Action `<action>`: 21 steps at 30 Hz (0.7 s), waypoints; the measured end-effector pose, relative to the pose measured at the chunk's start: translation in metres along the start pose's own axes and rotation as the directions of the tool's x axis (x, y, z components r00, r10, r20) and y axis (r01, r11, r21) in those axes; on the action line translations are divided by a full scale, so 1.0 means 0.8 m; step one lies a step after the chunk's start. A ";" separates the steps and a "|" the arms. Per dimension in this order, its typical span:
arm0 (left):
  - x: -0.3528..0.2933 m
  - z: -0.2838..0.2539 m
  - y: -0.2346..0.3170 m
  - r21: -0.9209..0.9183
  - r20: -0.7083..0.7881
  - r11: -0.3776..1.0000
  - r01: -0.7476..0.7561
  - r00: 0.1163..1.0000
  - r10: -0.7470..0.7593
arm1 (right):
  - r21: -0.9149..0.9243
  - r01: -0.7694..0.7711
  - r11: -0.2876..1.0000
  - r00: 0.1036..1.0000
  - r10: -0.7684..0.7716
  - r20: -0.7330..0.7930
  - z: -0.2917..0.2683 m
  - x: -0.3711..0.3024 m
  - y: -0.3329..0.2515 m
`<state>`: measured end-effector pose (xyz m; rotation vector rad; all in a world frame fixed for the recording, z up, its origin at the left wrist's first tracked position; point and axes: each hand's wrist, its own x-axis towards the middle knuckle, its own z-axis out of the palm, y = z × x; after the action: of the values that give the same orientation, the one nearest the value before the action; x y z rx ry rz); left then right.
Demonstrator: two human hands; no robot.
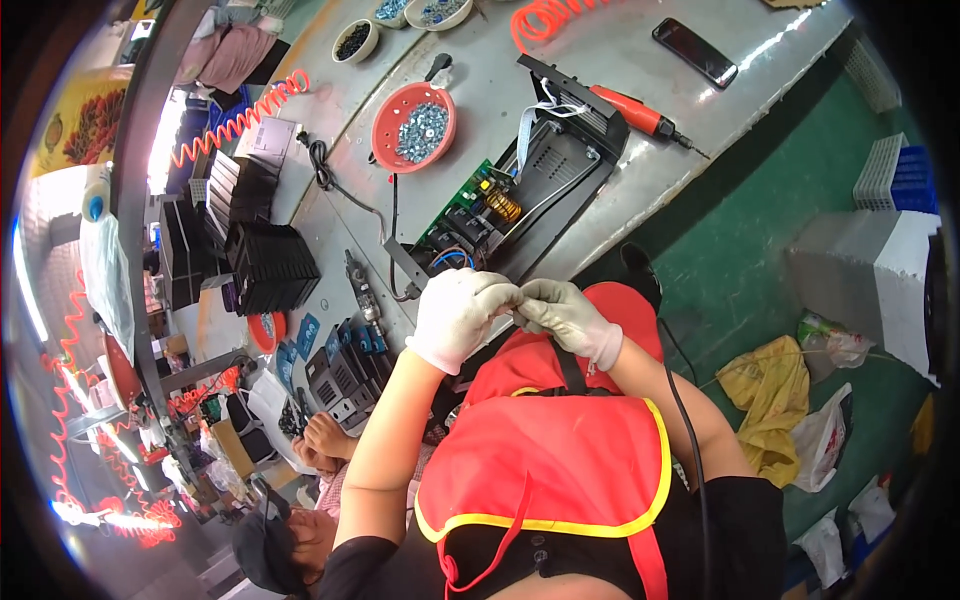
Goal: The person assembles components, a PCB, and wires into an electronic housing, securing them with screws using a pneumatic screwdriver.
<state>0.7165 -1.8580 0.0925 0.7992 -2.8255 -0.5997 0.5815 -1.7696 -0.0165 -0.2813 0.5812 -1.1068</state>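
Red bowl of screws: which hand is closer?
Left. The left hand is below the red bowl of screws, slightly to its right; the right hand touches the left, farther right. Neither touches the bowl.

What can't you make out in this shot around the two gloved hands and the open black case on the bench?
- Head view: whatever the left hand and right hand pinch between them is hidden by the gloved fingers; the grip itself cannot be judged.
- The open black case has its near end covered by the hands.
- The green circuit board parts are too small to identify.
- The red bowl holds small metal pieces, too tiny to name.
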 end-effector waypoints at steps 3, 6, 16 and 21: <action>0.000 -0.003 -0.016 0.002 0.056 0.998 -0.055 0.997 0.055 | -0.042 -0.023 0.999 0.999 0.021 -0.042 -0.003 0.004 0.000; 0.037 -0.029 -0.024 0.089 0.231 0.996 0.008 0.973 -0.029 | -0.498 0.189 0.846 0.948 -0.290 -0.133 -0.027 0.031 0.005; 0.058 -0.031 -0.111 0.042 -0.007 0.898 0.438 0.899 -0.439 | -0.978 0.205 0.041 0.552 -0.830 0.081 -0.007 0.160 -0.023; 0.071 -0.007 -0.127 0.012 0.023 0.882 0.471 0.882 -0.471 | -0.980 0.196 0.029 0.541 -0.837 0.083 -0.008 0.161 -0.018</action>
<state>0.7174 -1.9693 0.0573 1.5116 -2.6523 -0.6605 0.6080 -1.8915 -0.0534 -1.4484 1.8350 -1.5115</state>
